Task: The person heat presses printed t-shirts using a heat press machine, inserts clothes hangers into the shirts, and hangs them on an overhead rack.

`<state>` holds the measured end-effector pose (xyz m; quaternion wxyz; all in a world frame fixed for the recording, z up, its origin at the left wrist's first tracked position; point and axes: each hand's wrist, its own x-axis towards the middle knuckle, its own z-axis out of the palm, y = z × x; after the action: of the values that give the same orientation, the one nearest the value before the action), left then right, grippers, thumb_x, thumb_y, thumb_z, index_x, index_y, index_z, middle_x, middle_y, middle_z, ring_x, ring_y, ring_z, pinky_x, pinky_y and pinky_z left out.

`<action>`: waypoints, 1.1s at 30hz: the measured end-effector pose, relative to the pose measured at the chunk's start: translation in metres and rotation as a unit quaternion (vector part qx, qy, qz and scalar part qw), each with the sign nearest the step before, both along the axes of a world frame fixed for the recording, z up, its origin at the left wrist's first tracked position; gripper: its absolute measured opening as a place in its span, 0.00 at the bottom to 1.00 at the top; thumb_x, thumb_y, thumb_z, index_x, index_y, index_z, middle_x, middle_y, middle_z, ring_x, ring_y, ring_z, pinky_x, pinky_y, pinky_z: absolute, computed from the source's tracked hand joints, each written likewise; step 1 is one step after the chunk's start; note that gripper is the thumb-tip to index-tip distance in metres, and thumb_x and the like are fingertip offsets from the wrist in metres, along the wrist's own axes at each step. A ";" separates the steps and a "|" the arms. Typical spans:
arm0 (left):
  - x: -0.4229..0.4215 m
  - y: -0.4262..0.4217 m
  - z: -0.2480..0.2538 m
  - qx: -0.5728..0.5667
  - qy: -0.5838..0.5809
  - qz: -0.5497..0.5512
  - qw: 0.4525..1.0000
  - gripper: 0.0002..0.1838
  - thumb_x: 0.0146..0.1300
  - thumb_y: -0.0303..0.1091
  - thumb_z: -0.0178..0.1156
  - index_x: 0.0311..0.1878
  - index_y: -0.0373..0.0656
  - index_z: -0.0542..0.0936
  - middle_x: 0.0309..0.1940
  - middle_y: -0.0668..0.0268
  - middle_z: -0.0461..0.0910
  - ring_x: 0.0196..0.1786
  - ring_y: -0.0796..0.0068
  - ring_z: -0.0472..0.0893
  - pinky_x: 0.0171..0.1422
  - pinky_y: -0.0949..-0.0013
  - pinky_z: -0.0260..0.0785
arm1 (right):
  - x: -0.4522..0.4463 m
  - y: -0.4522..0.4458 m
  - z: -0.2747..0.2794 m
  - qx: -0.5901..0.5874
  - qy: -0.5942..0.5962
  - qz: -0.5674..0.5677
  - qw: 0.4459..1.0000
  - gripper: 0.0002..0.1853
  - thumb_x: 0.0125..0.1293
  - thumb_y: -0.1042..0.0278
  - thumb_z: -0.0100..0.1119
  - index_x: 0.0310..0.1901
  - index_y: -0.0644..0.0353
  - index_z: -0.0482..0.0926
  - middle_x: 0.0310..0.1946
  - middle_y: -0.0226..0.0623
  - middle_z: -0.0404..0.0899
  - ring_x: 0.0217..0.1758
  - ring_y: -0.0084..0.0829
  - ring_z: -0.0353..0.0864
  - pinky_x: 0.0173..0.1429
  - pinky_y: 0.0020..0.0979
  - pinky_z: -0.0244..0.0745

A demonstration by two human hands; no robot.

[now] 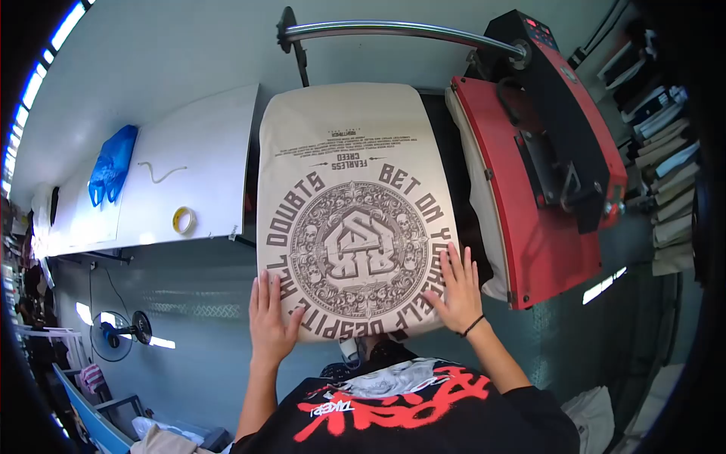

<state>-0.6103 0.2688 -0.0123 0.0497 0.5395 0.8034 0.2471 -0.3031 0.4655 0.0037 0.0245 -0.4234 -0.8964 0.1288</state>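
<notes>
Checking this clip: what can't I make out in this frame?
All in the head view:
- Surface under the beige fabric: hidden by the fabric.
- Parts of the ring lettering: covered by the left hand and right hand.
- Fine print: too small.
- Display on the red press: too small, blurred.
- Blue bag contents, if any: hidden by the bag.

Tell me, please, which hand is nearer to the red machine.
Right: the right hand rests on the printed fabric at the side facing the red machine; the left hand is at the opposite side, farther away.
</notes>
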 end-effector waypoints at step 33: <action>-0.257 0.391 -0.058 -0.005 0.033 -0.039 0.999 0.27 0.74 0.44 0.37 0.71 0.42 0.61 0.72 0.50 0.57 0.73 0.52 0.59 0.75 0.59 0.51 | -0.235 0.441 -0.079 -0.143 0.236 -0.172 0.946 0.26 0.71 0.48 0.46 0.62 0.56 0.73 0.60 0.47 0.74 0.64 0.45 0.71 0.65 0.33 0.64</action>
<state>-0.8677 0.6602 -0.0702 0.0354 0.5784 0.7840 0.2227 -0.5379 0.9061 -0.0757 0.1965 -0.5277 -0.7505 0.3458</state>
